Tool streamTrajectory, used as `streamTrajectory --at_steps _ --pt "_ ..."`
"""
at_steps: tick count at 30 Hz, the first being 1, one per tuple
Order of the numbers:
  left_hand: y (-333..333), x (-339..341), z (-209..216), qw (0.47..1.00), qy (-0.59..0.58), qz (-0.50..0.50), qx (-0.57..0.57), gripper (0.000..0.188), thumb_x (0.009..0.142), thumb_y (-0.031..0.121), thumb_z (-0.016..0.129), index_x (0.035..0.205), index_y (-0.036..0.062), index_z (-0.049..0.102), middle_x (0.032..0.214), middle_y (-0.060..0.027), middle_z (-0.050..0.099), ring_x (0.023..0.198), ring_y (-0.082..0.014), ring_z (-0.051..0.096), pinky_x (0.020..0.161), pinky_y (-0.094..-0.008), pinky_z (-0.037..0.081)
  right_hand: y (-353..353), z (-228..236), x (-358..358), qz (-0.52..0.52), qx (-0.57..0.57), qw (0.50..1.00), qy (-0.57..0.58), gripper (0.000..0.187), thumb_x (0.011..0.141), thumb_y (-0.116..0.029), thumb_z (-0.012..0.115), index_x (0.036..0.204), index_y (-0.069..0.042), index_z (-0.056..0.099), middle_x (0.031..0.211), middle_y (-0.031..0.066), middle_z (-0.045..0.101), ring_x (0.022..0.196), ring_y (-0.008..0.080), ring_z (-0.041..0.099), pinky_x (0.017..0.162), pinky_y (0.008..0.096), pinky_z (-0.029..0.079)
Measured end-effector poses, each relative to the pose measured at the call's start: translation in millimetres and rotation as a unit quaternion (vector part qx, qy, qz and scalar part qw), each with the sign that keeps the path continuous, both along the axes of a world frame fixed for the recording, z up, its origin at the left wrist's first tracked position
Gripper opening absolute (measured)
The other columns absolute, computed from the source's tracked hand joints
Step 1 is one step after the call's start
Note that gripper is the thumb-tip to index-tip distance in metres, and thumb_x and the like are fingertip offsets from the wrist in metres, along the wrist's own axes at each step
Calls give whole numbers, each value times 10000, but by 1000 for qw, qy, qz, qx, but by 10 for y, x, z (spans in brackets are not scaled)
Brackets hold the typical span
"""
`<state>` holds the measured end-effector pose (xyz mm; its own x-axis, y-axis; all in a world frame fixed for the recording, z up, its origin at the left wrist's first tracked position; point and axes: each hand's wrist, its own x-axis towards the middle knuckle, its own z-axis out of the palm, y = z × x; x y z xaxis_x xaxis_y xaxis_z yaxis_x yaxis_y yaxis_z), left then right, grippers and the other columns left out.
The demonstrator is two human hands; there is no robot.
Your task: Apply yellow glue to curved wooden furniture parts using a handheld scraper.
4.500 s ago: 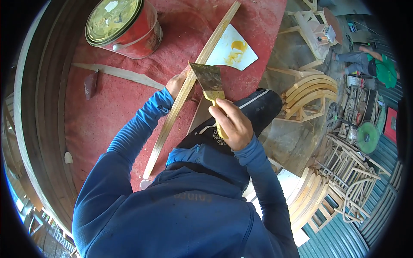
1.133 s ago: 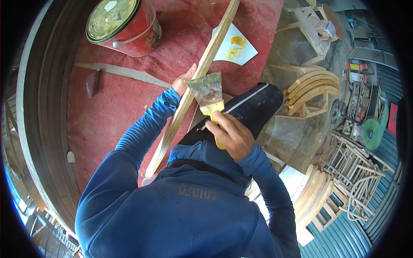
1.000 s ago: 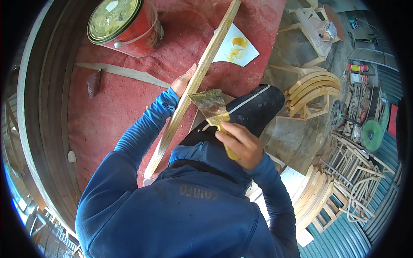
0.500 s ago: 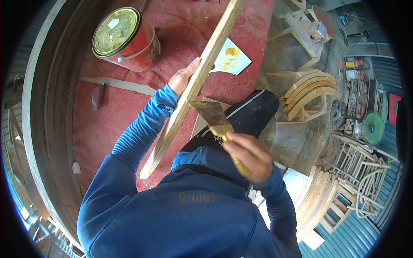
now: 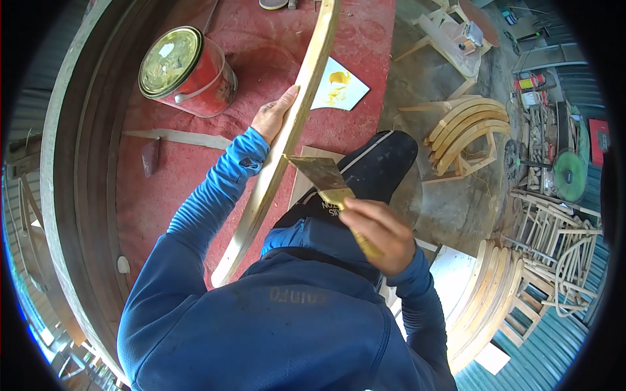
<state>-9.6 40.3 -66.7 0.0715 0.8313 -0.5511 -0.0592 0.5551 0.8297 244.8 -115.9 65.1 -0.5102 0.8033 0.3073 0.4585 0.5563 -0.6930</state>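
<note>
My left hand (image 5: 275, 116) grips a long, slightly curved wooden strip (image 5: 261, 189) near its middle, its thumb along the near face. The strip slants from the far centre down to my lap. My right hand (image 5: 381, 234) is closed round the yellowish handle of a putty knife (image 5: 319, 174). A corner of its wide, stained blade meets the strip's right edge, just below my left hand. Beyond the strip lies a white board (image 5: 341, 86) with a dab of yellow putty (image 5: 338, 81) on it.
A red tin (image 5: 202, 75) with a metallic lid stands on the red cloth (image 5: 169, 202) at left. Large curved boards (image 5: 62, 163) wall the left side. Curved wooden pieces (image 5: 466, 133) are stacked at right, near a green fan (image 5: 569, 176). A wooden frame pile (image 5: 561, 260) sits lower right.
The strip has turned slightly in my left hand, showing more of its pale face, and its top end has shifted left. The putty knife stays at its edge. The whole view has shifted slightly.
</note>
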Motion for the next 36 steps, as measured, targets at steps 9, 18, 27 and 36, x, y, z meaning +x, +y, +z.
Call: streamTrajectory --at_steps 9,18,27,36 --pt "-4 -77 -396 1000 -6 -20 -17 665 972 665 500 1115 55 721 783 -77 680 620 -163 649 541 -302 533 276 -29 -14 -102 4 994 33 381 812 74 733 1173 -42 700 1154 148 687 960 299 709 810 360 578" --pt "-133 -11 -358 997 -55 -19 -55 606 1044 578 412 1233 69 680 755 -41 656 614 -145 612 530 -282 499 352 17 -51 33 -48 998 -7 361 802 34 727 1156 -29 702 1115 160 693 970 302 707 813 378 594" --pt "-291 -183 -448 951 -302 -56 -31 682 1049 595 351 1315 19 603 599 -37 540 452 -150 473 433 -305 385 782 -142 -147 -81 76 994 -9 379 783 52 737 1151 -36 706 1146 154 683 971 309 699 836 374 590" --pt "-306 -144 -421 972 -223 46 -58 643 1061 563 347 1274 26 630 635 -28 566 492 -128 495 430 -286 368 379 -58 -170 53 -37 997 -28 345 817 -17 709 1162 -15 701 1155 168 683 994 315 698 825 377 593"
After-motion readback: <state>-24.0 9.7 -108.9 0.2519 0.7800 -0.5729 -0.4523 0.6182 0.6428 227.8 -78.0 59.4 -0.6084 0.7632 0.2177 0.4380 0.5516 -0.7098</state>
